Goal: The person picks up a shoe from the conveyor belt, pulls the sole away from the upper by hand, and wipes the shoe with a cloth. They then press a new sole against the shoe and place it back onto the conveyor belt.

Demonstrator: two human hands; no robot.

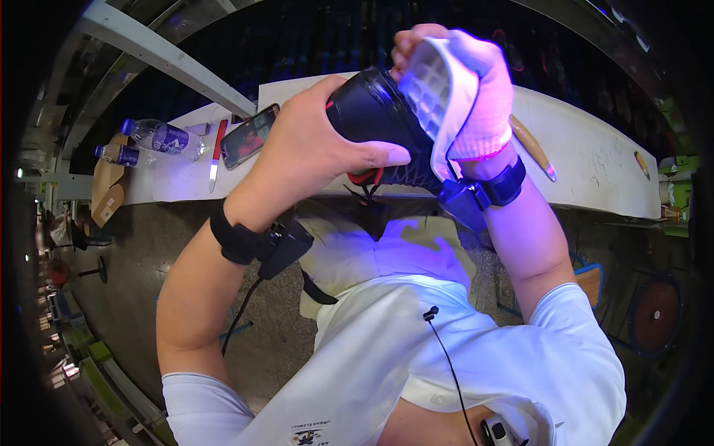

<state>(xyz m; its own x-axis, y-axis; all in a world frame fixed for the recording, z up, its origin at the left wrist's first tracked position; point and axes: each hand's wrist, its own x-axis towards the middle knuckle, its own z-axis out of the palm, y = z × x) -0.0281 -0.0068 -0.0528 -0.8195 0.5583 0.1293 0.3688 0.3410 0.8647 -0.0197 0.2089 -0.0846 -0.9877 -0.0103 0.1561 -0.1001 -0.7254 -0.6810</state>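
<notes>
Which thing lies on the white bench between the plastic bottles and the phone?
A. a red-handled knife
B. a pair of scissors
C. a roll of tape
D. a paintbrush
A: a red-handled knife lies lengthwise on the white bench, with the plastic bottles to its left and the phone to its right.

- A black mesh shoe [372, 111] sits in the upper middle of the frame, between the left hand [312, 141] on its left and the right hand [476, 89] on its right.
- Behind them runs the long white tabletop [595, 156].
- On the tabletop at upper left lie two clear plastic bottles [152, 141], then a red-handled knife [216, 154], then a smartphone [249, 136] just right of the knife.
- Right of the right hand lies a wooden-handled tool [532, 145].
</notes>
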